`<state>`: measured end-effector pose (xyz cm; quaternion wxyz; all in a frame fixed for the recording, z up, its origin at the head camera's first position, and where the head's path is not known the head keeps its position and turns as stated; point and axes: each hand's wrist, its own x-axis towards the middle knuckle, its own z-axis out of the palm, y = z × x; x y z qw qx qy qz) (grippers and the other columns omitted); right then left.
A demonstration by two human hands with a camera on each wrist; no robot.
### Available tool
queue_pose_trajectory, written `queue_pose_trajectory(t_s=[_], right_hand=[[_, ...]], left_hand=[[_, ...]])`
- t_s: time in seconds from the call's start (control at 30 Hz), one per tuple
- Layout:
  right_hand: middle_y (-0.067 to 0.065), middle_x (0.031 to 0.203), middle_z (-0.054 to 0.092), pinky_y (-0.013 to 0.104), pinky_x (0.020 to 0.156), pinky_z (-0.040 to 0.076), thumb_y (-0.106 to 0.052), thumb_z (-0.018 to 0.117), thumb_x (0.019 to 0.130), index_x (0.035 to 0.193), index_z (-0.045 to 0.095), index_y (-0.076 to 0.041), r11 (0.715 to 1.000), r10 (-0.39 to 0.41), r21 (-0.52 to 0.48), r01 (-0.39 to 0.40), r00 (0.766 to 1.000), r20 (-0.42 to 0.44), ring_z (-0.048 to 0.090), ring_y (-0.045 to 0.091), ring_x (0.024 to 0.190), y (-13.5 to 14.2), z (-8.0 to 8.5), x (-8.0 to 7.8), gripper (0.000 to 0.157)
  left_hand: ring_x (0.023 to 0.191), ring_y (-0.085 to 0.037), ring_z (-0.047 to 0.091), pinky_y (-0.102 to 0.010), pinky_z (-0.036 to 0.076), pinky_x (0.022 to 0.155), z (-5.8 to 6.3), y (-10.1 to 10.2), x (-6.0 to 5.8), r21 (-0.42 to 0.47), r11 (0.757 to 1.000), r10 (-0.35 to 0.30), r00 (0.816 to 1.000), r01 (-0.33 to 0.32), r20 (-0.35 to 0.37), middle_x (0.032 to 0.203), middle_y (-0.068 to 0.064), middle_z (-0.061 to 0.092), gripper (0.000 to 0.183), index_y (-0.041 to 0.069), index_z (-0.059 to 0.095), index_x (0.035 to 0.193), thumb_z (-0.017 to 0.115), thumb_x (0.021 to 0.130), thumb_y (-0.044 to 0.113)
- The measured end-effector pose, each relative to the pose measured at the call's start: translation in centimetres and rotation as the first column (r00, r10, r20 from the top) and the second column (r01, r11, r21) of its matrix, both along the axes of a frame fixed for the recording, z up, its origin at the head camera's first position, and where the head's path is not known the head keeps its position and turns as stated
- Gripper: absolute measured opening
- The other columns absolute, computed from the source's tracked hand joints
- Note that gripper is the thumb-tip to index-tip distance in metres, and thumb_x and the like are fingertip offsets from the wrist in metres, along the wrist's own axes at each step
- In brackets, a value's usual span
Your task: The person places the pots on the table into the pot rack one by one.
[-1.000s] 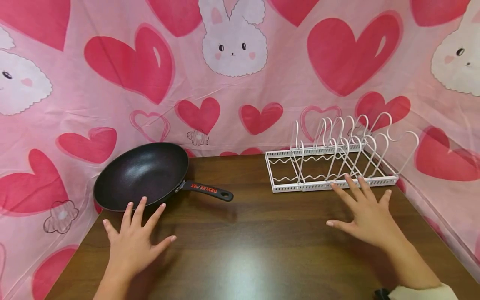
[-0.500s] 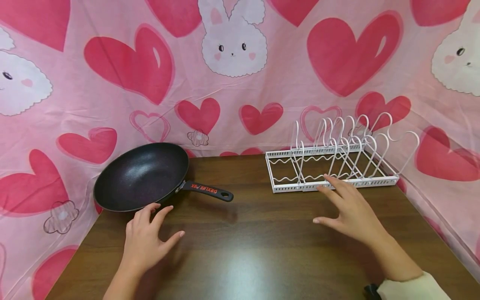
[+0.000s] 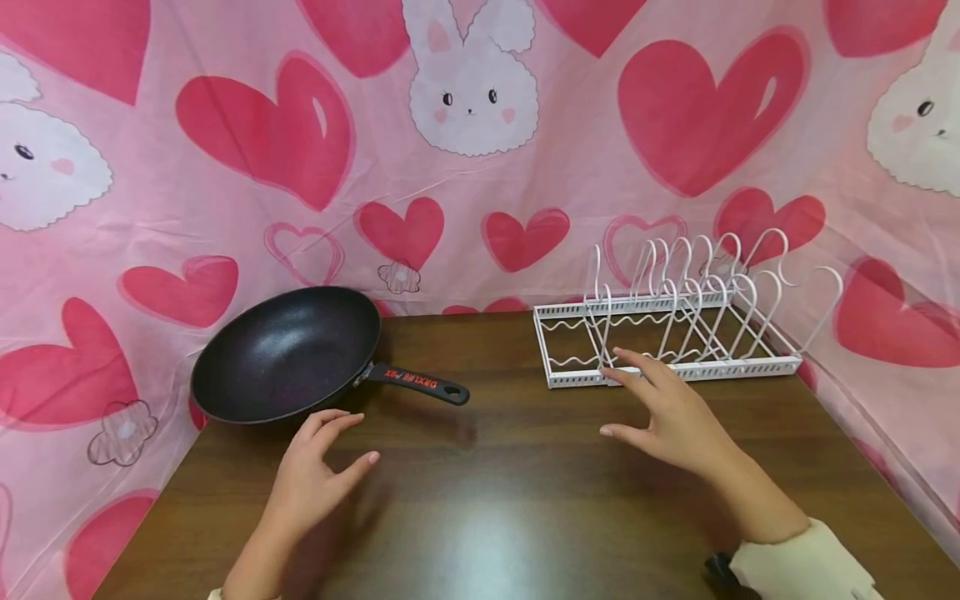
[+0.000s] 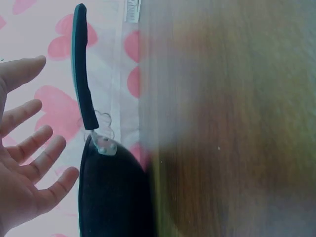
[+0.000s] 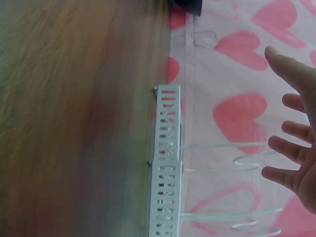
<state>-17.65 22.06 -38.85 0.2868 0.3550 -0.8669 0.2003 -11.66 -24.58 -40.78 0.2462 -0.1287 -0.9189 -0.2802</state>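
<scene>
**Black pan (image 3: 288, 354) on the left, white wire rack (image 3: 573, 380) on the right, two bare hands in between**

So the surface is a brown wood-grain table (image 3: 495, 483), with a soft patch of light glaring off the near middle. Pink cloth (image 3: 465, 187) hangs round the left, back and right: part of a bunny at far left, a whole one in the middle, part of another at far right, plus loads of red hearts.

The pan sits at the table's back left, hollow side up, dark inside with a bit of sheen. Its handle (image 3: 416, 383) points right, towards the rack, and has red lettering on it. The rack is at the back right, with upright hoops (image 3: 828, 269) bunched mostly towards its right end.

Left hand (image 3: 322, 475) hovers just in front of the pan, fingers loosely bent and thumb held apart, nothing in its grip. Right hand (image 3: 671, 421) hangs by the rack's front left, fingers and thumb apart, also holding nothing. Can't tell exactly how close those fingertips are to the rack. A pale sleeve (image 3: 806, 562) covers the forearm.
</scene>
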Motion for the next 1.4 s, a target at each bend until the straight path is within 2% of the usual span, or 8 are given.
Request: queue_pose_trajectory(t_s=[0.2,0.33,0.47,0.7,0.87,1.17,1.27,1.4], right_hand=[[0.01,0.137,0.052,0.045,0.106,0.035,-0.033,0.088,0.068,0.124,0.064,-0.013,0.996,0.052,-0.081,-0.042,0.99,0.128,0.051,0.033,0.121,-1.5,0.3,-0.3,0.065],[0.009,0.135,0.054,0.036,0.105,0.036,-0.026,0.089,0.069,0.119,0.067,-0.01,0.988,0.105,-0.135,-0.081,0.978,0.182,0.052,0.03,0.122,-2.5,0.4,-0.7,0.057],[0.008,0.134,0.055,0.041,0.102,0.039,-0.023,0.088,0.071,0.118,0.067,-0.011,0.981,0.143,-0.157,-0.111,0.967,0.21,0.052,0.03,0.123,-3.5,0.4,-1.0,0.053],[0.008,0.128,0.059,0.044,0.092,0.049,-0.02,0.086,0.074,0.121,0.064,-0.009,0.961,0.225,-0.22,-0.167,0.936,0.272,0.056,0.025,0.117,-5.6,0.5,-1.6,0.054],[0.009,0.123,0.062,0.04,0.086,0.053,-0.015,0.085,0.075,0.12,0.065,-0.006,0.938,0.298,-0.267,-0.22,0.904,0.306,0.057,0.023,0.114,-7.1,0.2,-2.2,0.05],[0.009,0.124,0.062,0.044,0.094,0.049,-0.018,0.082,0.08,0.122,0.063,-0.006,0.926,0.347,-0.29,-0.24,0.844,0.41,0.059,0.025,0.113,-9.7,-0.4,-3.4,0.047],[0.01,0.125,0.062,0.044,0.094,0.049,-0.015,0.08,0.082,0.123,0.063,-0.005,0.915,0.37,-0.332,-0.23,0.807,0.461,0.061,0.028,0.111,-10.5,-0.6,-3.9,0.046],[0.012,0.123,0.062,0.048,0.089,0.052,-0.01,0.076,0.085,0.122,0.063,-0.005,0.89,0.406,-0.413,-0.191,0.744,0.531,0.062,0.026,0.109,-11.6,-0.9,-4.5,0.04]], left_hand=[[0.097,-0.02,0.06,-0.024,0.048,0.081,0.0,0.4,-0.4,0.203,0.978,0.019,0.994,-0.042,0.112,0.11,0.002,0.063,0.04,0.011,0.07,0.11,0.087,0.073,0.017],[0.096,-0.021,0.062,-0.025,0.05,0.08,0.2,0.9,-0.5,0.362,0.928,0.004,0.977,-0.082,0.211,0.109,-0.001,0.065,0.035,0.009,0.07,0.108,0.084,0.077,0.017],[0.092,-0.017,0.064,-0.023,0.052,0.077,0.5,1.3,-0.7,0.485,0.866,-0.036,0.953,-0.12,0.301,0.107,-0.007,0.067,0.037,0.004,0.068,0.111,0.082,0.08,0.017],[0.092,-0.017,0.064,-0.022,0.052,0.077,0.4,1.4,-1.5,0.595,0.781,-0.125,0.885,-0.191,0.448,0.108,-0.014,0.067,0.041,-0.002,0.064,0.117,0.079,0.084,0.017],[0.091,-0.016,0.064,-0.023,0.052,0.078,0.0,1.4,-2.2,0.662,0.722,-0.194,0.859,-0.202,0.474,0.107,-0.012,0.067,0.042,-0.007,0.061,0.119,0.076,0.085,0.012],[0.095,-0.016,0.063,-0.027,0.053,0.083,-0.7,1.4,-3.8,0.699,0.687,-0.281,0.815,-0.198,0.507,0.116,-0.015,0.063,0.045,-0.009,0.055,0.126,0.071,0.089,0.012],[0.101,-0.021,0.063,-0.032,0.054,0.086,-1.0,1.6,-4.4,0.768,0.613,-0.354,0.805,-0.185,0.477,0.121,-0.018,0.059,0.048,-0.011,0.047,0.131,0.067,0.092,0.009],[0.112,-0.029,0.06,-0.038,0.052,0.091,-1.6,1.9,-5.0,0.86,0.472,-0.453,0.784,-0.193,0.424,0.121,-0.013,0.057,0.052,-0.009,0.037,0.138,0.061,0.095,0.006]])
